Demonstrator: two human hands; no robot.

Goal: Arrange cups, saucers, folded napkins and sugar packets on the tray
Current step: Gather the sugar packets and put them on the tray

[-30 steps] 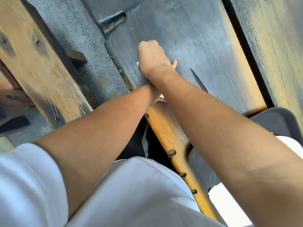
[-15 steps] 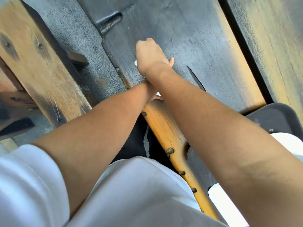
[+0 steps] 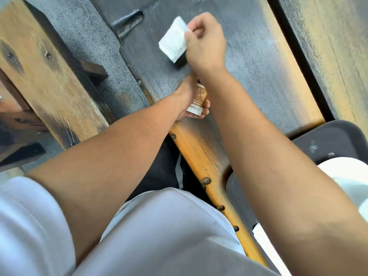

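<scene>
A: Entry, head view. State of your right hand [image 3: 205, 42]?

B: Your fingers are curled, pinching a white packet [image 3: 173, 39] by its right edge. The packet hangs tilted above the table [image 3: 258, 66], clear of the wood, with its shadow just under it. It is blurred; I cannot tell sugar from napkin.

A: Left hand [image 3: 184, 96]?

B: It lies under your right forearm, palm up, gripping a brown packet [image 3: 200, 95] with a white printed end. It sits near the table's front edge.

A: Your arms?

B: Crossed at the wrists, right over left.

A: Tray [image 3: 326, 140]?

B: Dark grey, on the table at your right, well apart from both packets. A white dish [image 3: 346, 176] rests on it, partly hidden by your right arm.
</scene>
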